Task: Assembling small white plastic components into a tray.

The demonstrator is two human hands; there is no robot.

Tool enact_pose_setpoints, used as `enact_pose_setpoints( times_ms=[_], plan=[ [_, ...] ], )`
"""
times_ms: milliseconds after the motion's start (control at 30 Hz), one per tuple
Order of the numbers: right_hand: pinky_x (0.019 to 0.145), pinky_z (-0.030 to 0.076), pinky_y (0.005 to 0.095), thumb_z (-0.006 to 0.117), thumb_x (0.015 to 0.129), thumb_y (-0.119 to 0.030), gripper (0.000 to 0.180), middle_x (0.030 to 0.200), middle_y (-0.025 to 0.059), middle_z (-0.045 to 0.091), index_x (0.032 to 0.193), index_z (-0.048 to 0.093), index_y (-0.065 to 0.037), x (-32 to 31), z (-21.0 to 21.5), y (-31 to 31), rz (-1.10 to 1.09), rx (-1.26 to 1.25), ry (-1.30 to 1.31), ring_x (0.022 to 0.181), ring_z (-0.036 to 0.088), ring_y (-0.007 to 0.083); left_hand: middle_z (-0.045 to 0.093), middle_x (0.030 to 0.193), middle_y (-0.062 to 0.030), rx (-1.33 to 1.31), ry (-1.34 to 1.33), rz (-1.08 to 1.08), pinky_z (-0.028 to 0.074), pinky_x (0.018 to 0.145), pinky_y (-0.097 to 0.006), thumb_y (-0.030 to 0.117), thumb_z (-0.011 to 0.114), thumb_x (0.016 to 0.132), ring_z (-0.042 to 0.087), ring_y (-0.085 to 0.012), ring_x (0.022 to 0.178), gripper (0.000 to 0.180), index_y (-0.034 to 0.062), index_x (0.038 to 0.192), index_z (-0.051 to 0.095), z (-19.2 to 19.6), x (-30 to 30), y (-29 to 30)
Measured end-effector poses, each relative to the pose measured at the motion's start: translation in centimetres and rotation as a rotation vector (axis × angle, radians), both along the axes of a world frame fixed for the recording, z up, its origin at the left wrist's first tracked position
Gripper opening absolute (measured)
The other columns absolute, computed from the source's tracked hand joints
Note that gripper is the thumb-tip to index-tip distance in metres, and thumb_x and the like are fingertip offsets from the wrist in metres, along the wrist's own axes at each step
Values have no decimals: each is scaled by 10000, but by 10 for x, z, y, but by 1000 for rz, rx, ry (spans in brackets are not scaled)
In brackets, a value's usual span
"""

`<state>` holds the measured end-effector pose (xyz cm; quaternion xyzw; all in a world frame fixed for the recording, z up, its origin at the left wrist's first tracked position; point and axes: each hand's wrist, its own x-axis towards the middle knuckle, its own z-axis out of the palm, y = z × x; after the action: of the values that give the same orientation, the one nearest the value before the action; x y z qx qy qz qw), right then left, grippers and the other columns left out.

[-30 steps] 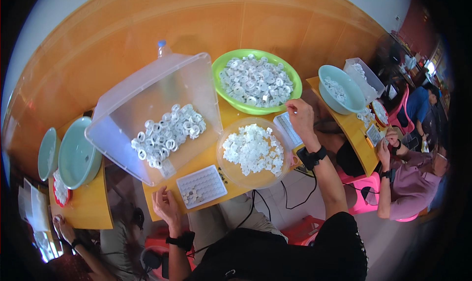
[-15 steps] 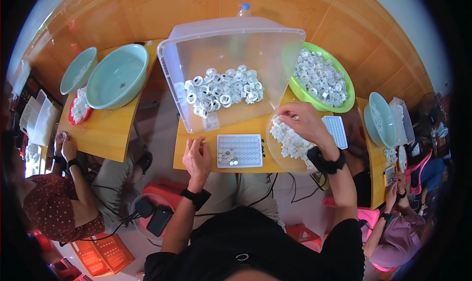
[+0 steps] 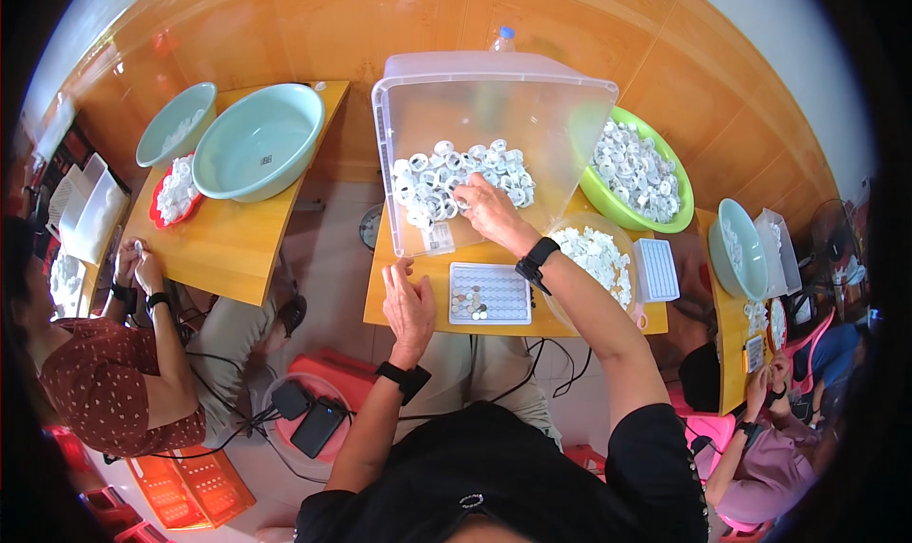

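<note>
From the head camera, your right hand (image 3: 487, 210) reaches into the tipped clear bin (image 3: 494, 115), fingers curled down onto the pile of white rings (image 3: 461, 174) lying along its lower wall; whether they pinch a ring you cannot tell, since the fingertips are buried among the pieces. Your left hand (image 3: 409, 304) rests flat on the small wooden table (image 3: 408, 296), fingers spread and holding nothing, just beside the white grid tray (image 3: 489, 294), which lies in front of you between your two forearms with a few small pieces gathered in its left part. Both wrists wear black bands. To the right of the tray, partly behind your right forearm, a clear bowl (image 3: 600, 253) holds more white rings, and a second white tray (image 3: 655, 269) lies just beyond it. A green bowl (image 3: 665, 215) full of rings sits behind that, touching the bin's right side. A bottle (image 3: 503, 39) stands behind the bin. On the table to your left, two pale green basins (image 3: 256, 142) stand side by side with a red dish (image 3: 176, 191) of white pieces in front. A person in a dotted red top (image 3: 85, 391) sits at the far left, hands together; another person (image 3: 774, 467) sits at the right.
</note>
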<state>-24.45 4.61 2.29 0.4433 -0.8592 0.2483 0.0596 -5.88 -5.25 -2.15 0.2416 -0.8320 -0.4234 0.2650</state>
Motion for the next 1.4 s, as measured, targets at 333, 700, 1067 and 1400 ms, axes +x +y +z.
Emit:
enact_pose_setpoints(
  times_ms=[333, 700, 1067, 1400],
  plan=[
    [627, 472, 426, 571, 740, -79, 57, 748, 108, 547, 684, 573, -74, 5, 10, 11, -193, -34, 92, 699, 584, 326, 502, 934, -159, -69, 80, 6, 450, 575, -410, 32, 561, 780, 567, -330, 734, 327, 44, 1085, 442, -6, 0, -1],
    [539, 453, 243, 618, 783, -46, 98, 735, 74, 615, 868, 652, -11, 87, 88, 53, -113, -312, -509, 586, 598, 119, 553, 849, -71, 459, 326, -82, 461, 521, -234, 39, 576, 828, 555, -102, 607, 231, -14, 1045, 519, -5, 11, -16],
    [568, 451, 249, 613, 773, 19, 105, 789, 82, 600, 869, 641, -12, 184, 28, 93, 133, -472, -429, 647, 586, 161, 632, 900, -45, 1238, -97, -697, 527, 675, -210, 106, 627, 842, 610, -93, 771, 211, 1, 1024, 619, 49, 60, 14],
    [561, 471, 265, 696, 709, -15, 400, 912, 66, 546, 1085, 564, -52, 208, 17, 88, -104, -467, -524, 663, 595, 159, 572, 900, -48, 1168, 24, -530, 540, 680, -243, 47, 668, 790, 597, -111, 789, 175, 34, 909, 540, 35, 62, 35]
  ],
)
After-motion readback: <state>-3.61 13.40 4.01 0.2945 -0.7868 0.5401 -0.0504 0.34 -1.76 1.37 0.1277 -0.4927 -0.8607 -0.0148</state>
